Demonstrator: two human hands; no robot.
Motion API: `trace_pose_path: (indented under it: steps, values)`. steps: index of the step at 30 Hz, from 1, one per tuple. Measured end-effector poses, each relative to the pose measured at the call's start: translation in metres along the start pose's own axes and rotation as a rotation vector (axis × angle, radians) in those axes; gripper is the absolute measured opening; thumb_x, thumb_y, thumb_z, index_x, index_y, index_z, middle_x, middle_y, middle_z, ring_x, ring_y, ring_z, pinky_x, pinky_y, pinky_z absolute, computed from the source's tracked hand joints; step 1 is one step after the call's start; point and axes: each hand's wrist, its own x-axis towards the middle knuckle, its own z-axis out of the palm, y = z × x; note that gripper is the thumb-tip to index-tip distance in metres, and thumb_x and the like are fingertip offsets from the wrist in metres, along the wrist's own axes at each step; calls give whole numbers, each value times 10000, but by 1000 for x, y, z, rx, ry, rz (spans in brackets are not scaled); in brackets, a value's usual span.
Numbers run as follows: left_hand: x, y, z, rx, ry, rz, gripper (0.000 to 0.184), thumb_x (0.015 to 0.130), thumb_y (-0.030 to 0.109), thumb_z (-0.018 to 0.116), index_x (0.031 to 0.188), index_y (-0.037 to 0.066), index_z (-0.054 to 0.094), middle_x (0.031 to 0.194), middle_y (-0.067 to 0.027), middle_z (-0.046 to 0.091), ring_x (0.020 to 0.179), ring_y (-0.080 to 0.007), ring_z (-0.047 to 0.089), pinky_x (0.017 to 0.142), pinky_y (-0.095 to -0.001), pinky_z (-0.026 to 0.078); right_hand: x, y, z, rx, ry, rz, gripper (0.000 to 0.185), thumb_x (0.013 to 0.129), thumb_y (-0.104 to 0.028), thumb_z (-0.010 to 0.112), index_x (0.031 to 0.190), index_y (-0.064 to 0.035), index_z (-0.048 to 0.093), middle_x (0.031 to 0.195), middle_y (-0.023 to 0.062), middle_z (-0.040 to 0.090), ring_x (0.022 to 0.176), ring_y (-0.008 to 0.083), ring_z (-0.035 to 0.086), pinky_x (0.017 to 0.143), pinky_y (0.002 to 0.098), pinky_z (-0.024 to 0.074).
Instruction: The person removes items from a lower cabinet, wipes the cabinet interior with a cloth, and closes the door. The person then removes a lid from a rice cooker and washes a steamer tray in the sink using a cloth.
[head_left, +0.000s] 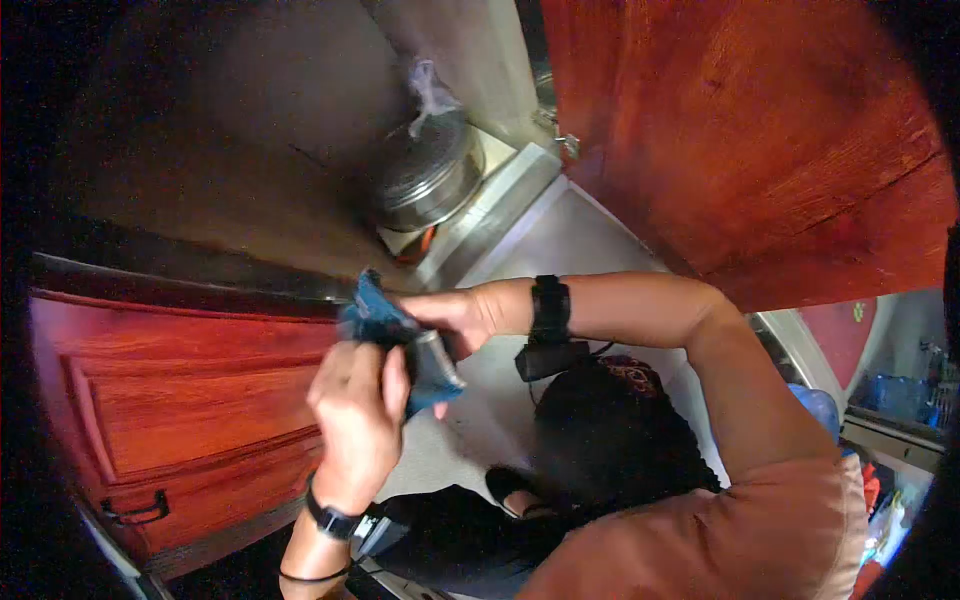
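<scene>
Both hands meet in the middle of the view, over a dark blue cloth. My left hand, with a watch on its wrist, grips the cloth from the near side, its fingers bent and the thumb to the right. From the right comes my right hand, a black band on its wrist; it is closed on the cloth's far side, its fingers partly hidden. Among the folds shows a small silvery edge; motion blur hides what it belongs to.
A round metal pot stands in the cabinet beyond my hands, with a crumpled clear plastic bag above it. An open red wooden door hangs at upper right. A red cabinet front with a black handle is at left.
</scene>
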Motion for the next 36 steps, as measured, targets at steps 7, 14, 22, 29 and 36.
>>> trace_pose_path:
  steps: [7, 14, 22, 29, 36]
  values:
    - [3, -56, 77, -92, -520, -85, 246, 811, 195, 670, 863, -18, 560, 827, -198, 606, 779, -403, 580, 711, -462, 454, 6, -13, -109, -492, 675, -377, 625, 759, -174, 715, 1298, -53, 423, 1103, 103, 592, 1008, 224, 585, 847, 337, 487]
    - [-10, -72, 124, -361, -764, -141, 350, 812, 294, 677, 963, -10, 586, 889, -196, 621, 843, -390, 606, 743, -445, 478, 37, -15, -190, -2093, 689, -531, 648, 742, -305, 693, 1304, -102, 442, 1346, 226, 370, 1068, 372, 496, 899, 447, 437]
    - [-11, -138, 168, -384, -926, 50, 394, 871, 344, 592, 1010, -24, 575, 949, -211, 606, 877, -388, 608, 769, -437, 492, 73, -27, -260, -2510, 868, -365, 173, 811, -167, 543, 927, -91, 647, 1021, 118, 537, 960, 347, 524, 790, 425, 482]
    - [-9, -146, 167, -333, -909, 94, 415, 879, 363, 569, 1040, -20, 566, 924, -220, 594, 887, -393, 607, 778, -442, 493, 16, -40, -255, -2323, 1178, -33, 300, 788, -102, 540, 1075, -31, 593, 1197, 187, 488, 1006, 386, 522, 805, 435, 499]
    - [-21, -141, 169, -338, -896, 80, 401, 876, 350, 580, 1032, -19, 558, 916, -225, 594, 879, -398, 609, 779, -443, 494, -33, -24, -254, -2217, 1531, 153, 304, 790, -112, 566, 1069, 8, 571, 1146, 232, 482, 1011, 389, 532, 827, 466, 500]
